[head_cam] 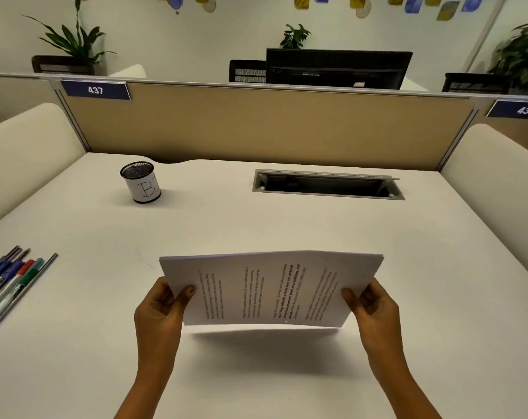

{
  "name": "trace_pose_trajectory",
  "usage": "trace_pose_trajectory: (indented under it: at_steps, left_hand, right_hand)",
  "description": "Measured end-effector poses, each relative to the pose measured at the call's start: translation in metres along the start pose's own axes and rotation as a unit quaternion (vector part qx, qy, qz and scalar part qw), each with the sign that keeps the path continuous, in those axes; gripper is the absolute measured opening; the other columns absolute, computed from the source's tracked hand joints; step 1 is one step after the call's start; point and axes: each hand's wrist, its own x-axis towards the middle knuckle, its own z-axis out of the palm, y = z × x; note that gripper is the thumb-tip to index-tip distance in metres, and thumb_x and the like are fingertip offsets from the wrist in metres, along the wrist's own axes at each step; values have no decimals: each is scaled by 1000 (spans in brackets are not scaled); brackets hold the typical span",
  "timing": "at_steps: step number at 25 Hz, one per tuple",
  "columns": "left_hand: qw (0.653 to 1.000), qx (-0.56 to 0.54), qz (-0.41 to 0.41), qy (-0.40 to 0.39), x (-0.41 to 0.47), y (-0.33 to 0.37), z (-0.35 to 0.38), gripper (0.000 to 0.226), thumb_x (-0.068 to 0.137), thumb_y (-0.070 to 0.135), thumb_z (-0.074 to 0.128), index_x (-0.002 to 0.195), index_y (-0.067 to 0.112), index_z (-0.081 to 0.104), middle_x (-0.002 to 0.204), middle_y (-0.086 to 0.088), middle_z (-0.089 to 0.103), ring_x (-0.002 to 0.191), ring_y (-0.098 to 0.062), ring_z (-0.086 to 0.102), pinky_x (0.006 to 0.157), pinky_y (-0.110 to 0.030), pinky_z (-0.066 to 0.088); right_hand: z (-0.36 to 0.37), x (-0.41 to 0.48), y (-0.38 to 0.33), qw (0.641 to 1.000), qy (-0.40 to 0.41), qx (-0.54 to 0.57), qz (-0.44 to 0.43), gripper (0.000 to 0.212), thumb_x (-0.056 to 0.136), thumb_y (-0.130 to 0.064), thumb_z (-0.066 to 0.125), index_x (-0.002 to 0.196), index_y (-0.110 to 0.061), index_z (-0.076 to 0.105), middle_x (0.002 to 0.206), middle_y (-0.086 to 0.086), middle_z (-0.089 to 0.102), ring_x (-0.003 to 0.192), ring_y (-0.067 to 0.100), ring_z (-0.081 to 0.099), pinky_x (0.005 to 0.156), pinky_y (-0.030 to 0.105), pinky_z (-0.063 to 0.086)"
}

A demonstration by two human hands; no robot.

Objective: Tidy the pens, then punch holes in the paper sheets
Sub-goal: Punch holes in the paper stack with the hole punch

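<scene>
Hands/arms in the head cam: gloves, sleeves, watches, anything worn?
Nothing worn that shows. Both hands are bare, no gloves: left hand, right hand. The forearms are bare down to the bottom edge of the frame, with no sleeve, watch or wristband in view. No rings can be made out. The left thumbnail looks painted dark red.

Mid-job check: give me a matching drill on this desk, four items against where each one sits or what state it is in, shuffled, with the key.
Items
1. paper sheets
2. pens
3. mesh cup marked B
4. cable hatch

States
a. lid open, set into the far desk
b. lying loose at the desk's left edge
c. held above the desk by the left hand and right hand
d. standing upright, far left, no pens showing

Pairs: 1-c, 2-b, 3-d, 4-a
</scene>
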Motion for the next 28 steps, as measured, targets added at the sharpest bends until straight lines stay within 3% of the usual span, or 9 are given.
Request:
trace_pose_trajectory:
  at_steps: [8, 14, 17, 19, 23, 28]
  left_hand:
    - [1000, -1, -23, 15, -5, -8, -1, 24, 86, 3, 59, 96, 24, 64, 83, 24, 71, 80, -2, 66, 64, -7, 51]
    - [998, 18, -55, 3, -12, -23, -3, 26, 85, 5, 61, 96, 28, 64, 87, 20, 72, 85, -6, 67, 68, -8, 52]
    - [998, 26, -62, 17, -18, -27, -3, 19, 86, 5, 60, 101, 18, 64, 93, 8, 71, 86, -17, 67, 70, -9, 54]
    - [997, 36, -63, 16, -21, -29, -3, 17, 87, 6, 59, 102, 13, 63, 97, 2, 70, 86, -18, 66, 72, -15, 56]
    - [993, 74, -91, 4, -28, -38, -2, 21, 85, 6, 61, 105, 13, 62, 103, -8, 68, 90, -29, 64, 93, -43, 51]
    - [992, 99, -73, -7, -23, -31, -3, 16, 86, 5, 60, 97, 16, 63, 95, 0, 68, 85, -23, 65, 89, -44, 53]
  right_hand:
    - [0, -2, 7, 999, 1, -34, 4, 21, 88, -5, 58, 86, -25, 58, 94, -10, 67, 87, 14, 64, 66, 8, 52]
    - [3, -6, 17, 999, -14, -30, 43, 26, 87, -6, 60, 93, -31, 58, 95, -13, 65, 86, 11, 64, 80, 29, 52]
    - [1, -7, 18, 998, -10, -37, 40, 26, 86, -5, 60, 97, -29, 58, 96, -10, 66, 87, 15, 64, 83, 32, 51]
    - [0, -7, 21, 998, -7, -44, 40, 25, 86, -6, 60, 99, -27, 58, 97, -9, 66, 88, 18, 64, 85, 35, 51]
    - [1, -11, 32, 995, -15, -79, 60, 22, 87, -7, 59, 100, -26, 59, 96, -11, 65, 87, 19, 63, 91, 43, 51]
    - [-4, -7, 29, 994, -12, -96, 40, 27, 93, -5, 50, 86, -30, 60, 90, -12, 65, 82, 14, 62, 83, 32, 50]
